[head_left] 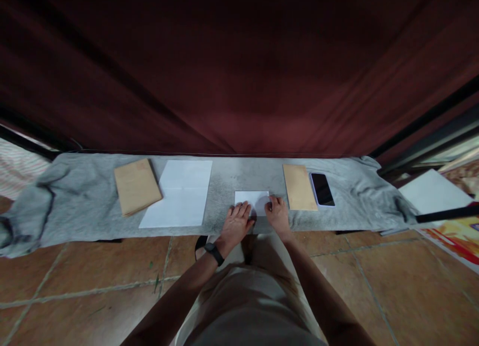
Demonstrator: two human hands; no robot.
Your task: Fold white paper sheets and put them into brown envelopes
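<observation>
- Your left hand (236, 222) lies flat, unclenched, over the near-left corner of the white paper (256, 197).
- That paper rests on grey cloth (245, 173) — long axis left to right.
- Your right hand (277, 215) curls at its right edge — whether gripping, I cannot tell.

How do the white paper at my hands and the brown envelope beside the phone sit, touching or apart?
Apart: in the head view, grey cloth shows between the white paper and brown envelope.
</observation>
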